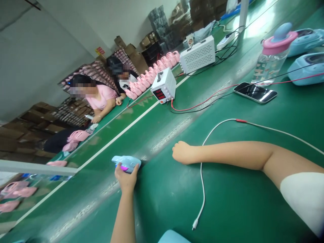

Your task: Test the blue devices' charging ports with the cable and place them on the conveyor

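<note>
My left hand (pixel 126 177) is closed around a light-blue plastic device (pixel 130 162), thumb on one side and fingers on the other. A purple glow shows on the device near my fingers. It is at the raised strip along the green table (pixel 167 199). My right hand (pixel 183 152) rests on the table as a fist, with nothing sticking out of it; its palm side is hidden. Under my right wrist passes a white cable (pixel 203 189), its plug end lying nearer to me. The edge of another light-blue thing (pixel 174 237) shows at the bottom.
A power supply (pixel 164 86) with red digits and a larger grey box (pixel 197 55) stand across the table. To the right are a phone (pixel 255 92), a water bottle (pixel 272 60) and light-blue housings (pixel 307 69). Two people sit opposite, beside a row of pink housings (pixel 152 75).
</note>
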`<state>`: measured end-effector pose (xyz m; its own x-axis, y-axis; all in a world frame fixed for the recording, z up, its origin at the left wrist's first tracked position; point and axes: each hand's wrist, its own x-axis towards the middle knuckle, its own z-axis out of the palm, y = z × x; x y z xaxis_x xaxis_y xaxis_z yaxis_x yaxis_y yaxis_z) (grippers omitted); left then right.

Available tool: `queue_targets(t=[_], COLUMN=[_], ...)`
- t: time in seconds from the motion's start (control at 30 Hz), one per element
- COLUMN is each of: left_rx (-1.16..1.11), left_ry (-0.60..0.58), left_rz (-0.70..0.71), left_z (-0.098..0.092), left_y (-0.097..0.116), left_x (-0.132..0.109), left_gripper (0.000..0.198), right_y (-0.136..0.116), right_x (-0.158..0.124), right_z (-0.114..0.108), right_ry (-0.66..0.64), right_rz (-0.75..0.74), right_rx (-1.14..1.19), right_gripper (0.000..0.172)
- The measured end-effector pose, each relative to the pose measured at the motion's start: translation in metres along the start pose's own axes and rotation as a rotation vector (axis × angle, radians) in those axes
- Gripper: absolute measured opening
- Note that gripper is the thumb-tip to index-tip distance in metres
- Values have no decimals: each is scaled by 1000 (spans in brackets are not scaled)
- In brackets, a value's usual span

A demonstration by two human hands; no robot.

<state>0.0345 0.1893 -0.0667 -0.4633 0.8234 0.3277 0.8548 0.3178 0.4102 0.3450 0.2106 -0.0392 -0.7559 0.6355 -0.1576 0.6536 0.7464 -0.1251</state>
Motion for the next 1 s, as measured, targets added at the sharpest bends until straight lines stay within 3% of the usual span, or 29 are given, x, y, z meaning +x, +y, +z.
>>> queue_targets(t=[0.13,0.33,0.57,0.67,0.77,0.83,0.9,0.93,1.0], left_rx=[32,19,-23,-42,-60,-71,-66,-61,-69], left_ry=[-31,-50,-9,-58,-157,-219,-193,-115,178], left_rz=[-105,-183,-197,-152,-29,33,4,-24,-28], left_z=[-10,-10,-8,-13,-36,-61,-89,-102,-120], left_y=[0,9,6,5,9,13,18,19,21], left_x=[2,6,-1,-11,-42,-80,-129,-156,-209], left_gripper=[80,78,75,83,81,62,50,46,35], right_y=[-2,-5,-7,-6,-10,-19,-34,-43,-61], right_x=[-2,-5,-7,-9,-17,-26,-35,-39,-47], right_z=[-1,-2,-4,-7,-13,-15,-11,-6,7], right_ry=[-9,-21,-29,-6,16,-7,-66,-101,-191], right_rz=[6,16,12,-7,-92,-233,-452,-552,-643], right_rx=[-26,-68,-70,-36,42,135,361,521,870], right_gripper=[18,18,17,19,21,24,30,35,47])
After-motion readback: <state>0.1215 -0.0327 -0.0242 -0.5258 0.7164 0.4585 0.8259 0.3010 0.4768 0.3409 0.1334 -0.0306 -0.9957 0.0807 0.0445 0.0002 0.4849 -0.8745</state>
